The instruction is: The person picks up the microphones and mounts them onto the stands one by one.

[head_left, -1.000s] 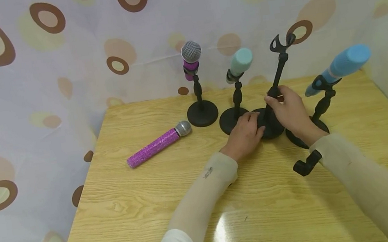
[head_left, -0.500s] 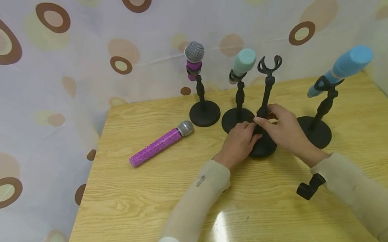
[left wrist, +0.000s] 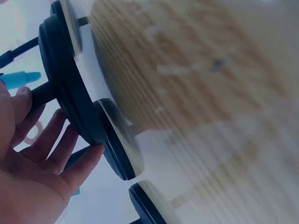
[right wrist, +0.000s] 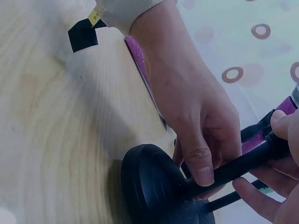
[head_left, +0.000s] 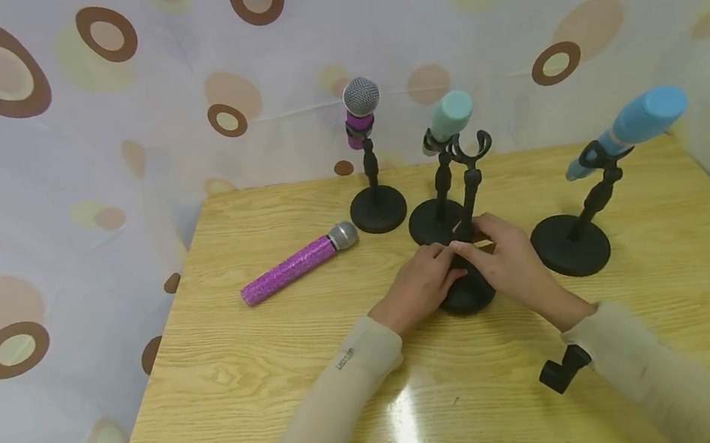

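Both hands are on one black desktop microphone stand (head_left: 468, 299), whose forked clip (head_left: 472, 152) at the top holds nothing. My left hand (head_left: 413, 287) grips the lower pole just above the round base, its thumb curled on the pole in the right wrist view. Higher up the pole, my right hand (head_left: 512, 265) holds it between thumb and fingers. In the left wrist view the left fingers (left wrist: 84, 168) reach along the base (left wrist: 67, 79). Whether that base touches the table cannot be told.
Stands to the left and behind hold a purple microphone (head_left: 361, 97) and a mint one (head_left: 452, 113). On the right, another stand (head_left: 571, 245) bears a blue microphone (head_left: 646, 114). A glittery purple microphone (head_left: 290, 270) lies on the wooden table (head_left: 220, 422), left of the hands.
The empty stand, with both hands on it, has come toward me and to the left, away from the blue microphone's stand. The other microphones keep their places.
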### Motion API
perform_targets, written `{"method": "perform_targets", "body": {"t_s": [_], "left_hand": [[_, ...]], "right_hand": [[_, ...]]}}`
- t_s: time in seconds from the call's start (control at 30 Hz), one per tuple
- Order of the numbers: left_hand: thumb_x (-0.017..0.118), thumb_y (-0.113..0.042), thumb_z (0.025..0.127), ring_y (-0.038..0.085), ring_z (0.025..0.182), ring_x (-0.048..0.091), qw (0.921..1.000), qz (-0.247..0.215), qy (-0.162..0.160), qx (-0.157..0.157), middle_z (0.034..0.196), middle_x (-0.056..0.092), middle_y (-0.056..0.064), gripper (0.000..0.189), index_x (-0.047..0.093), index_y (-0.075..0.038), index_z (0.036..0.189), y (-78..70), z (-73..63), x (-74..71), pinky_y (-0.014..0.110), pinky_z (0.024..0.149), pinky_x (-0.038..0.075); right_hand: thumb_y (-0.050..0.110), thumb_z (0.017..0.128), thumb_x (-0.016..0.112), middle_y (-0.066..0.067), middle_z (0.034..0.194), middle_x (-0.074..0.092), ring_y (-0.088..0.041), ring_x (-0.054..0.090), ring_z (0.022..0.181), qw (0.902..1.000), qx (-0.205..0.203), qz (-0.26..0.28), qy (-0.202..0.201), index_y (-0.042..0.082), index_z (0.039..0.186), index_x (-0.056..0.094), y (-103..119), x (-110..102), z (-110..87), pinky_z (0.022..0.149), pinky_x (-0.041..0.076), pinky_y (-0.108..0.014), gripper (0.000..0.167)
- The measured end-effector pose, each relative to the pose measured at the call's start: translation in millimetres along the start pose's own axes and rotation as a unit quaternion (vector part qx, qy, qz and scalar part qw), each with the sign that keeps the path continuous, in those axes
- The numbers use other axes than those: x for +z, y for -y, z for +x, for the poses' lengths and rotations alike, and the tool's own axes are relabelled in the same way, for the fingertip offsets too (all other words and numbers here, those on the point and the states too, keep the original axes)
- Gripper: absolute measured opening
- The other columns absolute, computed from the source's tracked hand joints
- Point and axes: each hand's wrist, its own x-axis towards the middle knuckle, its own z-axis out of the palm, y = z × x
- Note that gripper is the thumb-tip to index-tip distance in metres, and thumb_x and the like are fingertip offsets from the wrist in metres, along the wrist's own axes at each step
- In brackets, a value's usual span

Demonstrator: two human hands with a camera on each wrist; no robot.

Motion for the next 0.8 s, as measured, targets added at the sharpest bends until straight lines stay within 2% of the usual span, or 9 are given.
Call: {"method": "perform_targets", "body": {"t_s": [0.13,0.27,0.33,0.43,0.53,0.73,0.8], "left_hand": [[0.051,-0.037,0.102,0.017,0.112,0.061,0.9989,-0.017,0.038,-0.019,0.119,0.064,0.003,0.038,0.058,-0.016,0.133,-1.5,-11.9,-3.5,0.030,0.090,0.056],[0.052,-0.038,0.102,0.017,0.112,0.062,0.9965,-0.025,0.073,-0.032,0.118,0.065,0.002,0.037,0.060,-0.017,0.131,-3.2,-24.4,-6.9,0.031,0.087,0.057],[0.053,-0.038,0.102,0.016,0.110,0.063,0.9962,-0.024,0.077,-0.033,0.116,0.066,0.001,0.036,0.063,-0.016,0.128,-3.2,-30.4,-7.7,0.030,0.086,0.057],[0.056,-0.036,0.101,0.014,0.106,0.064,0.9971,-0.025,0.066,-0.030,0.114,0.066,0.001,0.033,0.065,-0.015,0.125,-2.5,-38.3,-8.4,0.027,0.086,0.057],[0.062,-0.035,0.098,0.014,0.106,0.063,0.9973,-0.031,0.061,-0.029,0.116,0.065,0.001,0.035,0.065,-0.014,0.126,-2.8,-44.5,-10.0,0.027,0.088,0.055],[0.073,-0.038,0.088,0.015,0.120,0.057,0.9920,-0.065,0.096,-0.051,0.134,0.056,0.004,0.057,0.056,-0.012,0.136,-11.8,-56.2,-10.7,0.026,0.101,0.050],[0.073,-0.038,0.087,0.016,0.124,0.056,0.9917,-0.073,0.091,-0.052,0.139,0.053,0.005,0.061,0.054,-0.011,0.138,-15.5,-60.1,-7.9,0.026,0.104,0.049]], "right_hand": [[0.025,0.097,0.065,-0.013,0.110,0.066,-0.030,0.066,0.103,1.0000,-0.006,0.000,0.003,0.003,0.118,0.063,1.5,7.3,-9.8,0.083,0.059,-0.045,0.031],[0.020,0.095,0.068,-0.012,0.107,0.067,-0.028,0.067,0.099,0.9998,-0.022,-0.002,0.001,0.004,0.113,0.064,2.8,17.0,-21.5,0.080,0.060,-0.045,0.025],[0.018,0.093,0.070,-0.011,0.107,0.067,-0.028,0.068,0.099,0.9995,-0.031,0.000,-0.003,0.005,0.111,0.064,3.9,22.2,-26.4,0.079,0.060,-0.045,0.023],[0.017,0.093,0.070,-0.011,0.106,0.066,-0.028,0.069,0.098,0.9991,-0.041,0.004,-0.007,0.004,0.110,0.062,7.1,28.8,-31.1,0.078,0.060,-0.046,0.022],[0.019,0.095,0.067,-0.011,0.106,0.064,-0.028,0.068,0.099,0.9994,-0.034,0.008,-0.003,0.004,0.110,0.061,10.3,34.0,-34.2,0.079,0.060,-0.045,0.022],[0.023,0.100,0.061,-0.012,0.108,0.063,-0.030,0.066,0.104,0.9995,0.006,0.004,0.032,0.002,0.113,0.060,9.7,39.9,-45.4,0.085,0.059,-0.046,0.025],[0.022,0.100,0.060,-0.015,0.111,0.063,-0.033,0.065,0.106,0.9988,0.005,-0.016,0.045,0.001,0.118,0.061,3.4,42.8,-52.8,0.088,0.057,-0.049,0.028]]}}
